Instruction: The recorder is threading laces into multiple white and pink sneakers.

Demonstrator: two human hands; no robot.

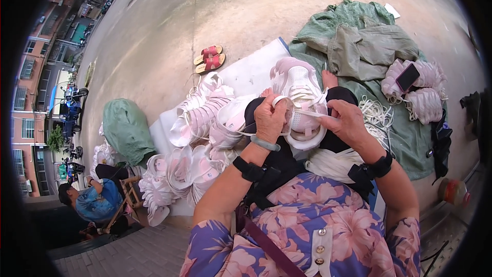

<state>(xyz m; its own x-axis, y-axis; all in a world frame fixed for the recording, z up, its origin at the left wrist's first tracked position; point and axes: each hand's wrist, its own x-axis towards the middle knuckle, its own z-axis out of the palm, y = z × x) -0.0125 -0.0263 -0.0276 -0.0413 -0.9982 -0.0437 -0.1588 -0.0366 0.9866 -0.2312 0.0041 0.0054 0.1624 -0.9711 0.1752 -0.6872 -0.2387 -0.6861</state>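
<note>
A white and pink sneaker (295, 83) rests on my lap between my knees, its toe pointing away from me. At its left side, my left hand (270, 117) is closed on a flat white shoelace (281, 99), which loops up above the fingers. From the right, my right hand (347, 122) pinches another stretch of white lace drawn across the shoe's opening. Bundles of loose white laces (376, 118) lie beside my right knee, and more laces (333, 164) hang over my lap below the right hand. The fingertips partly cover where the lace enters the shoe.
Several similar shoe uppers (197, 123) are piled on white sheeting (246, 74) at my left. Red sandals (210, 59) lie beyond. At right, green sacking (415, 151) carries shoe bundles (428, 105) and a phone (408, 77). A green sack (125, 128) and a seated person (97, 197) are far left.
</note>
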